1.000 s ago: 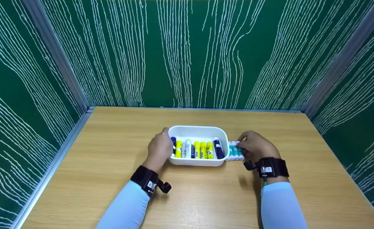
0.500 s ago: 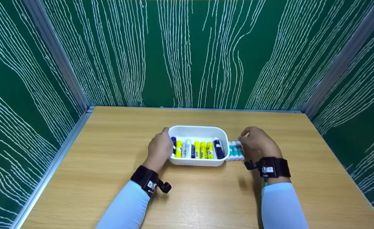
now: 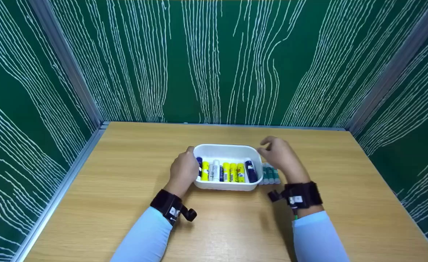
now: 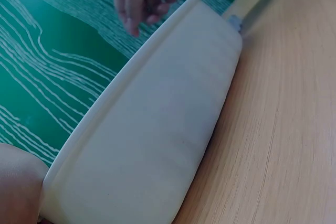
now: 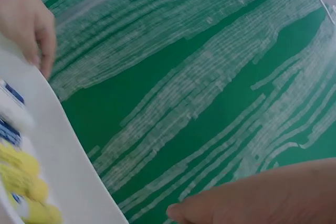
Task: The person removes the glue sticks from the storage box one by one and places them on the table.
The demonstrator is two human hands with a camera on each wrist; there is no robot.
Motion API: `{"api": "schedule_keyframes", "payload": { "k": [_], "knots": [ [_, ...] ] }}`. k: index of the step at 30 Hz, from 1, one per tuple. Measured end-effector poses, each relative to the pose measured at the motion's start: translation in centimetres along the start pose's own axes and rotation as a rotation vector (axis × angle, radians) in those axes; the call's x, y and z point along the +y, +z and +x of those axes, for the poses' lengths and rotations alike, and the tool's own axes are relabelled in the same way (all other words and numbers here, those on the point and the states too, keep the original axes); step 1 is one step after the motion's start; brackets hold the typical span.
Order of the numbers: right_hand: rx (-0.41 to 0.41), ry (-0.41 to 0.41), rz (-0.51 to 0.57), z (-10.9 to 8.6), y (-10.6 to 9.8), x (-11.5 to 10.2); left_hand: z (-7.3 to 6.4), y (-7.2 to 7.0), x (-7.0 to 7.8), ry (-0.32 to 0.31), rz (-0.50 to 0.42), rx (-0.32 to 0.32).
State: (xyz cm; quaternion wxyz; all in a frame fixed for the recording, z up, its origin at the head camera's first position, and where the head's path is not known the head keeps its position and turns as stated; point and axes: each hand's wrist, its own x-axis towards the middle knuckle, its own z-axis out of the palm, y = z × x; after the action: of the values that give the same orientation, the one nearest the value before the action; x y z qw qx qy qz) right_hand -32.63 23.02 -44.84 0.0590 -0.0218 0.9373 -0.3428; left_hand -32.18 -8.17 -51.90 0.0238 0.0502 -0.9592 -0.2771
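Desk (image 3: 228,225): light brown wood, fine grain running side to side, soft sheen toward the near side, arm shadows across it. White tub (image 3: 228,186) sits flat and upright around mid-desk, rounded corners, long sides roughly parallel to the far edge. Green sticks (image 3: 271,175), pale ends, lie side by side in a short row just right of the tub; can't tell if the nearest one touches it.

Black wristbands (image 3: 308,194) bearing white labels (image 3: 296,199) accompany light-blue sleeves (image 3: 141,236).
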Motion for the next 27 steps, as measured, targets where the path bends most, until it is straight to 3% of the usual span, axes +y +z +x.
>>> {"api": "schedule_keyframes", "payload": {
  "k": [7,14,21,27],
  "knots": [
    [-0.007,-0.090,0.045,-0.3,5.1,-3.3,0.0,0.1,0.2,-0.009,-0.014,-0.011],
    [0.018,-0.143,0.004,-0.3,9.7,-5.1,-0.1,0.1,0.2,-0.002,-0.006,-0.002],
    [0.030,-0.124,0.070,0.0,12.2,-5.2,-0.1,0.0,0.1,0.007,-0.007,-0.001],
    [-0.030,-0.125,0.063,-0.1,13.2,-5.1,0.0,-0.1,-0.2,0.017,0.000,0.009]
  ]
}}
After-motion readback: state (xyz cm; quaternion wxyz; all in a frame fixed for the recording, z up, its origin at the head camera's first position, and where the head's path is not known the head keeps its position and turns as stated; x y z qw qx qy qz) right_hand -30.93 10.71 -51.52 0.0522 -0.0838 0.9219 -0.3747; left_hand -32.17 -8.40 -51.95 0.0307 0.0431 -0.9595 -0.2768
